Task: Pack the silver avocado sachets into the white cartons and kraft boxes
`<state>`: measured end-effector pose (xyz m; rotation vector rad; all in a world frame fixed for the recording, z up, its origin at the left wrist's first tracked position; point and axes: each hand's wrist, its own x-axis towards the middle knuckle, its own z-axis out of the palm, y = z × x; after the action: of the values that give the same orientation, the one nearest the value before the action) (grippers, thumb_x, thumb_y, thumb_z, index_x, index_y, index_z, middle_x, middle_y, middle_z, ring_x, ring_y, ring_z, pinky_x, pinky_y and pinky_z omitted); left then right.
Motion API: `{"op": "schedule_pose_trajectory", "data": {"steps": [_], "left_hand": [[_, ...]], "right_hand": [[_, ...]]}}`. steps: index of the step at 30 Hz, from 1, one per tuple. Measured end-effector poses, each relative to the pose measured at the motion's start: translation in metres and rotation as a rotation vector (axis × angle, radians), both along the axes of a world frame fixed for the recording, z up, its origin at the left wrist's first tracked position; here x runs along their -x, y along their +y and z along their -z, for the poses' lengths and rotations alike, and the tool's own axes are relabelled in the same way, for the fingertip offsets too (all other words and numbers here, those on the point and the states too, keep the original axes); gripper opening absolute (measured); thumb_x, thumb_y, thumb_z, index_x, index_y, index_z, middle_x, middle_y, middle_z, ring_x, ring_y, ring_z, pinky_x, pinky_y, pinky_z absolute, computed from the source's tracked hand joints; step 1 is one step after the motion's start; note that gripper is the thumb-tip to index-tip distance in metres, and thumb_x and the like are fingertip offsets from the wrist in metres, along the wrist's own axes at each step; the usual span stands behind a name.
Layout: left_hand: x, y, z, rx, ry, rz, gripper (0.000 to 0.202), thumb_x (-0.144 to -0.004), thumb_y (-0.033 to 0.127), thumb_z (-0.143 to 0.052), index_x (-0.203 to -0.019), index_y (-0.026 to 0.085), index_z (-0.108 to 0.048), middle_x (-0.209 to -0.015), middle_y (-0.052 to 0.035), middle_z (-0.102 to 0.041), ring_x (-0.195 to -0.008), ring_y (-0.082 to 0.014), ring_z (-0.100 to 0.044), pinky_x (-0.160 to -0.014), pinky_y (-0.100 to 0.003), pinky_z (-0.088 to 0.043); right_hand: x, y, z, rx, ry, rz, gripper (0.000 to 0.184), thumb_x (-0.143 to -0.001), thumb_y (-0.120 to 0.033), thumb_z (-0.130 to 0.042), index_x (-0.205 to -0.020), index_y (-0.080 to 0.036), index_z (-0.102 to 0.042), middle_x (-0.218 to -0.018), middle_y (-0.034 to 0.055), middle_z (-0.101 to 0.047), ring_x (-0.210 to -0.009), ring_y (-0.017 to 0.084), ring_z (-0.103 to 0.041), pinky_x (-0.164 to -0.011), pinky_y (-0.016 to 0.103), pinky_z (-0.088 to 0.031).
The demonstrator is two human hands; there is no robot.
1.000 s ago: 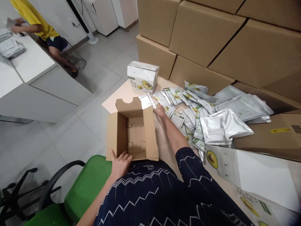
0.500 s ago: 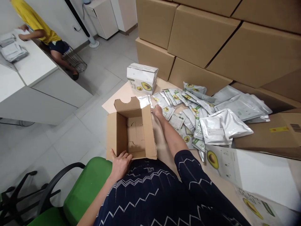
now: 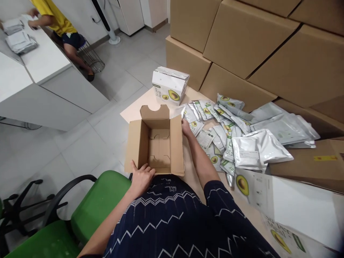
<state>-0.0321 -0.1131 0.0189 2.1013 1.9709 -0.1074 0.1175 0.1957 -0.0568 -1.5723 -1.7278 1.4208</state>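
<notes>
right hand [image 3: 186, 128] partly hidden by box flap [image 3: 176, 147], co-worker [image 3: 59, 22] cut off above

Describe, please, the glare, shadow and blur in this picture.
Head view: glare whitens parts of the large silver pouch; head view: the open carton is shaded inside on the left; head view: the lettering at lower right looks soft.

Brown rectangular cardboard box [image 3: 159, 147], opening upward, side flaps [image 3: 176, 143] splaying outward, notched far flap [image 3: 155, 114] extending, sitting before the torso [image 3: 166, 211].

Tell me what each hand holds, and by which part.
Left hand: the open box, by its near left corner. Right hand: fingertips hidden behind the right flap; hold cannot be told.
</notes>
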Motion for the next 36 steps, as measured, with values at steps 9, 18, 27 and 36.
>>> {"op": "schedule_pose_trajectory", "data": {"steps": [9, 18, 27, 36], "left_hand": [[-0.03, 0.03, 0.004, -0.042, -0.031, 0.151, 0.024, -0.097, 0.035, -0.055, -0.083, 0.02, -0.067, -0.081, -0.0064, -0.07, -0.1, -0.0296, -0.063, -0.102, -0.087, 0.002], [-0.04, 0.028, 0.004, -0.151, -0.101, 0.162, 0.019, -0.095, 0.035, -0.059, -0.092, 0.019, -0.068, -0.093, -0.0105, -0.073, -0.121, -0.0363, -0.055, -0.106, -0.086, -0.002], [-0.045, 0.022, 0.016, -0.273, -0.086, 0.138, 0.018, -0.098, 0.026, -0.052, -0.089, 0.021, -0.067, -0.086, -0.007, -0.071, -0.106, -0.028, -0.062, -0.113, -0.078, 0.001], [-0.042, 0.02, 0.023, -0.301, -0.079, 0.115, 0.018, -0.097, 0.03, -0.053, -0.09, 0.022, -0.067, -0.085, -0.0055, -0.069, -0.095, -0.0242, -0.061, -0.118, -0.071, -0.006]], "right_hand": [[-0.155, -0.068, -0.119, -0.771, -0.101, 0.509, 0.029, -0.091, -0.042, -0.051, -0.109, -0.02, -0.057, -0.1, 0.0079, -0.061, -0.098, 0.024, -0.061, -0.088, 0.044, -0.052], [-0.126, -0.149, -0.213, -0.844, -0.125, -0.139, 0.017, -0.098, -0.029, -0.05, -0.115, -0.027, -0.055, -0.1, 0.0025, -0.065, -0.074, 0.015, -0.063, -0.063, 0.029, -0.05], [-0.015, -0.132, -0.143, -0.359, -0.61, -1.172, 0.026, -0.095, -0.017, -0.044, -0.118, -0.012, -0.056, -0.097, 0.0165, -0.071, -0.077, 0.021, -0.064, -0.061, 0.028, -0.035], [-0.016, -0.134, -0.097, -0.041, -0.675, -1.294, 0.028, -0.091, -0.023, -0.054, -0.111, -0.01, -0.069, -0.106, 0.0177, -0.072, -0.082, 0.021, -0.065, -0.06, 0.027, -0.037]]}}
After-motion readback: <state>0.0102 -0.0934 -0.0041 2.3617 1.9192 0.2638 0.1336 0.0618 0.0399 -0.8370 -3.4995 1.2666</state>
